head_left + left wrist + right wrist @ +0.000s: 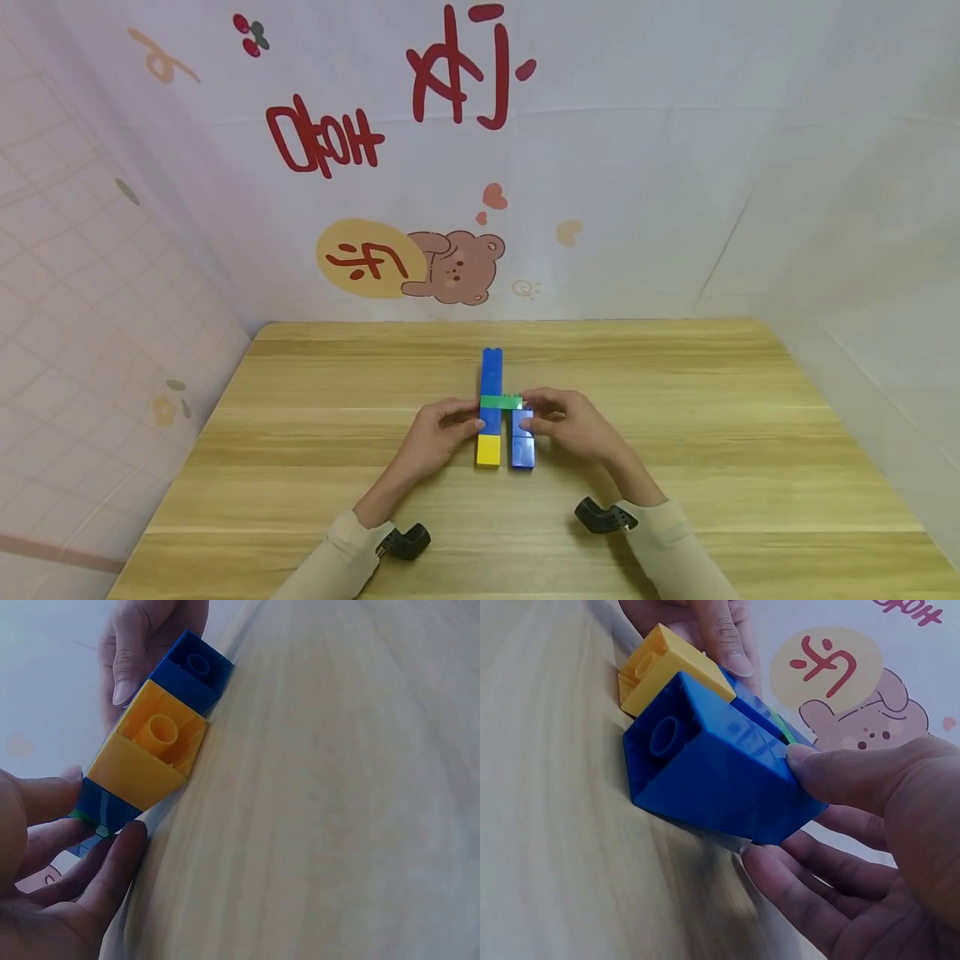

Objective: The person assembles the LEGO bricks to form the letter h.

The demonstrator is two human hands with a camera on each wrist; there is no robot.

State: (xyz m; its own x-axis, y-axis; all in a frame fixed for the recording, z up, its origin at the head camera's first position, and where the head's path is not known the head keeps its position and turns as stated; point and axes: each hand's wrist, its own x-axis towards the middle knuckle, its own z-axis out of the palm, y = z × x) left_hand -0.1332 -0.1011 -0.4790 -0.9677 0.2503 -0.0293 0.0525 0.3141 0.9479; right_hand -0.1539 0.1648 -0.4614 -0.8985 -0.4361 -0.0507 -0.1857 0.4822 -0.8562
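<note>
A long column of toy building blocks lies on the table, with blue blocks (491, 372) at its far end and a yellow block (488, 451) at its near end. A green block (498, 402) crosses the column and juts out to the right. My left hand (435, 437) grips the column's blue part just beyond the yellow block (139, 769). Beside it, my right hand (581, 423) pinches a short stack of two blue blocks (523, 452) between thumb and fingers. This stack's far end is right by the green block; whether they are joined I cannot tell.
The wooden table (337, 367) reaches back to a white printed cloth (637, 208) with a bear and red characters. Cloth also hangs along the left and right sides. A black wrist mount sits on each sleeve.
</note>
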